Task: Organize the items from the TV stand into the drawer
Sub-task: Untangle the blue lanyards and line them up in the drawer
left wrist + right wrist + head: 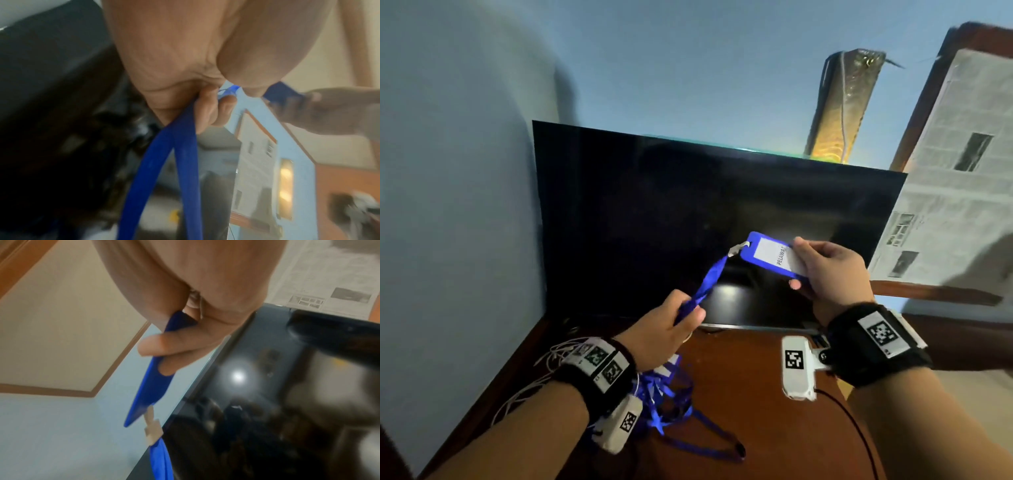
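A blue badge holder (767, 251) with a white card reading PELAWAT is held up in front of the TV. My right hand (825, 270) pinches its right end between thumb and fingers; in the right wrist view the badge holder (152, 386) shows edge-on with its metal clip (152, 430). Its blue lanyard strap (705, 284) runs down-left into my left hand (671, 329), which grips it. The strap (164, 170) hangs as a loop from that hand (207, 107). More blue lanyards (667, 404) lie tangled on the wooden TV stand (750, 411). No drawer is in view.
A dark TV (688, 212) stands at the back of the stand on its base (746, 308). White cables (527, 380) lie at the stand's left edge, a black cable (859, 435) at the right. A newspaper-covered window (955, 171) and blue wall (465, 171) surround it.
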The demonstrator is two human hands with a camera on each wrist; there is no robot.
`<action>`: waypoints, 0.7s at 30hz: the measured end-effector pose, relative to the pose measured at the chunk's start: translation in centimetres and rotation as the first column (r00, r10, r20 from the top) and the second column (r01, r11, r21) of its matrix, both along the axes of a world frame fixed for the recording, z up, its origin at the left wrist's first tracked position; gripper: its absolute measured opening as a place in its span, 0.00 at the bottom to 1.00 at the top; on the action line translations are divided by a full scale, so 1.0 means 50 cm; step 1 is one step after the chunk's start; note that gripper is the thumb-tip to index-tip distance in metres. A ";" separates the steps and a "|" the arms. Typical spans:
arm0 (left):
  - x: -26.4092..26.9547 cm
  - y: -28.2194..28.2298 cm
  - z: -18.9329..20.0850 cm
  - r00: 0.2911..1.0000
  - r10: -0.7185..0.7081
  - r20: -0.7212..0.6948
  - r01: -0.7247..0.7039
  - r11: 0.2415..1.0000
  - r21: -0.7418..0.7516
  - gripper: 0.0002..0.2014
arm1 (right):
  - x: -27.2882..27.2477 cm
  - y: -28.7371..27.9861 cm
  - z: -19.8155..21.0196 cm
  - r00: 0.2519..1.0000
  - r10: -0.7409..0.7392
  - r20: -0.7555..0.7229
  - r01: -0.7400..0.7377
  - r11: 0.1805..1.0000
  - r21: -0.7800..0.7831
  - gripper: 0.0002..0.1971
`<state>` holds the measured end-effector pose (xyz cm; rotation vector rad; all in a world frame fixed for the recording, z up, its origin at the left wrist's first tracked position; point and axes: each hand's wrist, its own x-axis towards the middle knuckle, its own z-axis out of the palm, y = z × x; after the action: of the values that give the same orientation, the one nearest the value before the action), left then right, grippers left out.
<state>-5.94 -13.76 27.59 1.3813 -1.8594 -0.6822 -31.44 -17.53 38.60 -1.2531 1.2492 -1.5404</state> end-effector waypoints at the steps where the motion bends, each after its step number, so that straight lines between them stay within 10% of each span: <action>1: -0.004 0.017 0.012 0.996 -0.019 0.085 0.022 0.999 -0.034 0.13 | -0.009 0.006 0.003 0.998 0.029 0.051 -0.031 0.999 0.033 0.10; 5: -0.018 0.078 0.104 0.946 -0.036 0.322 0.118 0.964 -0.240 0.13 | -0.024 0.025 -0.021 0.983 0.120 0.139 -0.128 0.991 0.048 0.11; 10: -0.045 0.128 0.271 0.952 -0.034 0.303 0.172 0.880 -0.442 0.13 | -0.004 0.043 -0.075 0.972 0.155 -0.175 -0.170 0.983 -0.071 0.09; 21: -0.065 0.041 0.380 0.929 -0.105 0.354 0.216 0.933 -0.289 0.19 | 0.066 0.125 -0.118 0.812 0.320 -0.489 -0.490 0.828 -0.272 0.02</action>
<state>-9.18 -11.70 46.57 1.1867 -2.2551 -0.2054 -28.16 -11.28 32.71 -2.0615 0.8402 -1.2524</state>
